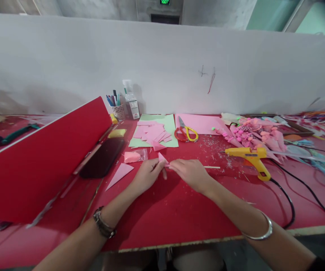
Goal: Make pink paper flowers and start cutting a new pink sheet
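Directly beyond right hand (192,173), scissors (185,130).

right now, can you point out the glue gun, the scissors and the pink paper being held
Yellow glue gun (250,153): head view, on its body above the handle.
Scissors (185,128): head view, where blades meet handles.
Held pink paper (162,158): head view, on its upper part.

The held paper (162,158) looks matt, the glue gun (245,152) plastic, the bangle (270,227) glossy metal.
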The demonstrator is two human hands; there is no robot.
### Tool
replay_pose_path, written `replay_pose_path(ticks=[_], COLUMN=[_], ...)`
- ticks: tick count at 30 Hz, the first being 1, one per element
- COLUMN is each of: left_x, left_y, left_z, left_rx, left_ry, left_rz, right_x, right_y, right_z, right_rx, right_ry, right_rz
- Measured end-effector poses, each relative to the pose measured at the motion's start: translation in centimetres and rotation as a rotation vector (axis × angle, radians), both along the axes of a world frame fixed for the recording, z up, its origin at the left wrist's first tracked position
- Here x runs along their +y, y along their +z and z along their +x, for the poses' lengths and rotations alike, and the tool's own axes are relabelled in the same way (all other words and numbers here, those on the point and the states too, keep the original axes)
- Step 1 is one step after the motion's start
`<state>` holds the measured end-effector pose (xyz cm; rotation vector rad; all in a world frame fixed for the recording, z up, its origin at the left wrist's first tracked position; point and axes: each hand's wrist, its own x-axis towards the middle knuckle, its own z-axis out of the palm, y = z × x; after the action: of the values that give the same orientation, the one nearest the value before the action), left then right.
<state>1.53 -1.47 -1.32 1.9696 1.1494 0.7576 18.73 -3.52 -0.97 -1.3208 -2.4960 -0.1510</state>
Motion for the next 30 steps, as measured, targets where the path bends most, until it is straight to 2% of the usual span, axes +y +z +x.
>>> replay_pose_path(ticks=[3, 7, 11, 17, 21, 23, 24, 28, 30], left_x=[0.1, -0.1, -0.4, -0.5, -0.5, -0.3, -0.3, 0.0, 0.0], left_y=[0.0, 0.1, 0.3, 0.5, 0.5, 0.5, 0.5, 0.2, 0.1], left_z=[-0.2, -0.1, 0.1, 0.1, -0.2, -0.5, -0.6, -0.6, -0.4], left_rx=[0.089, 0.088, 0.096, 0.098, 0.159, 0.185, 0.191, 0.109, 0.022], left_ry=[-0.057, -0.127, -0.162, -0.233, -0.270, -0.280, -0.269, -0.142, -0.106], left_rz=[0.140, 0.150, 0.176, 0.214, 0.224, 0.242, 0.235, 0.132, 0.070], right_x=[0.4, 0.9, 1.2, 1.3, 1.4, 1.3, 1.3, 1.0, 1.0], right_y=[0.4, 0.9, 0.9, 0.8, 0.8, 0.6, 0.4, -0.3, -0.5], right_z=[0.4, 1.3, 2.0, 2.7, 2.9, 2.5, 2.3, 1.0, 0.6], right_rx=[0.187, 0.429, 0.525, 0.542, 0.486, 0.454, 0.437, 0.240, 0.080], right_ry=[0.042, 0.186, 0.271, 0.285, 0.333, 0.325, 0.301, 0.142, 0.087], right_rz=[-0.250, -0.504, -0.763, -0.980, -1.050, -0.990, -0.901, -0.329, -0.124])
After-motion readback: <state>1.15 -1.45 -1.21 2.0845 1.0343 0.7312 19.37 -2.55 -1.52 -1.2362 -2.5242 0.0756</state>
